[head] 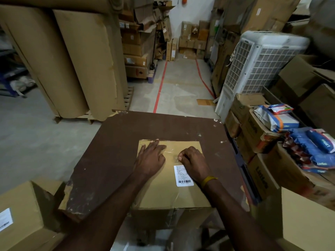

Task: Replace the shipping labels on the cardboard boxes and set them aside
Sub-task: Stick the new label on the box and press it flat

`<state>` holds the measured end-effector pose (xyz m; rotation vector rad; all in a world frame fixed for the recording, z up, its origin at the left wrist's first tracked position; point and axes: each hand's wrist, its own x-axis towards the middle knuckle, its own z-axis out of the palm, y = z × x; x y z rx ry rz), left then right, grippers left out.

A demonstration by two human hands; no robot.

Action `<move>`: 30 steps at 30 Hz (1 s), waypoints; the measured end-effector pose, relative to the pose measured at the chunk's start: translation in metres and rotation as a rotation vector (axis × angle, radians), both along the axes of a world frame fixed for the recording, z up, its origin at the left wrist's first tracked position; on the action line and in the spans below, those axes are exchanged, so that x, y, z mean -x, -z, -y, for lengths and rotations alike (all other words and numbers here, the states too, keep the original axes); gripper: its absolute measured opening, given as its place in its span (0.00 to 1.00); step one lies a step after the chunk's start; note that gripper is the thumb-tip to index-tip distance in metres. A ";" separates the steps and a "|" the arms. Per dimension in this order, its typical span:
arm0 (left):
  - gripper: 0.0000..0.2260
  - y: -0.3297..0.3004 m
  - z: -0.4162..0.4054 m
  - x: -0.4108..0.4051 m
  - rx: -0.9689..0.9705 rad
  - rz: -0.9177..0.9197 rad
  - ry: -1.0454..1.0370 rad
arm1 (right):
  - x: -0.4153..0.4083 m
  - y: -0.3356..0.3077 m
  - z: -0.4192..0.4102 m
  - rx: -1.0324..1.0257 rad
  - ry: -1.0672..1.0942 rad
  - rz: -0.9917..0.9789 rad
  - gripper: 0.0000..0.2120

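1. I count one box [172, 192] on the brown tabletop [112, 153], one white label [184, 176] on its top face, and two hands on it. More boxes stand off the tabletop: one at lower left [20, 214] with its own label, one at lower right [306, 220].
2. The box sits at the near edge of the tabletop, its front face hanging toward me. The label lies on the right half of the top, just beside and partly under the right hand [194, 162].
3. The left hand [151, 158] lies flat, palm down, fingers spread narrow and pointing away, pressing the far left part of the box top.
4. The right hand is curled into a loose fist, fingertips pinched at clear tape [172, 151] on the box top; I cannot tell whether it actually grips the tape. A yellow band [208, 180] circles that wrist.
5. Both forearms reach in from the bottom, converging on the box.
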<state>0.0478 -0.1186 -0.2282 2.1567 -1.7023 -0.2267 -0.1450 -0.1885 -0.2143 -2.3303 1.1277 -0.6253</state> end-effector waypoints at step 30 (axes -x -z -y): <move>0.09 -0.016 -0.048 0.077 0.142 -0.889 0.030 | 0.040 -0.040 -0.030 -0.184 -0.116 0.496 0.18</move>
